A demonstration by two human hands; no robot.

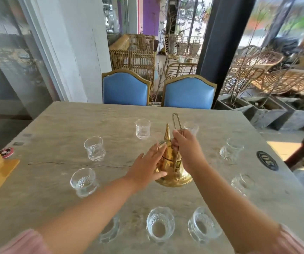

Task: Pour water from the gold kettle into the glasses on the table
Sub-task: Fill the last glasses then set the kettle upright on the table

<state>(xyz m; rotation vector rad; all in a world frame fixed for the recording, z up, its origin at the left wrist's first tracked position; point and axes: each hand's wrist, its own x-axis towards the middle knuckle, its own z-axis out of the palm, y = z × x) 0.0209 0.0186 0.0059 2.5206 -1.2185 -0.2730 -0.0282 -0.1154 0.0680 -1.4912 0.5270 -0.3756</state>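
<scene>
1. Step in hand, as I judge it: taking hold of the kettle point(171, 167) before a pour. It stands upright on its base at the middle of the table point(46, 189), ringed by 9 glasses point(94, 148).
2. The right hand point(184, 149) has its fingers curled round the thin wire handle point(176, 123), which stands raised above the lid.
3. The left hand point(147, 165) lies with straight fingers against the kettle's left side, touching it and gripping nothing.
4. The spout point(167, 132) points away from the person, toward the gap between the 2 far glasses, and is over no glass.
5. Whether any glass already holds water I cannot tell, as the cut pattern hides the level.
6. The next move likely calls for a lift by the handle, carrying the spout over 1 rim, then a slow tip. The left hand could guide the tilt from the side.
7. A hinged wire handle probably gives little hold over the tilt, so the kettle may swing.
8. The 3 nearest glasses sit close by the forearms and could be knocked.
</scene>
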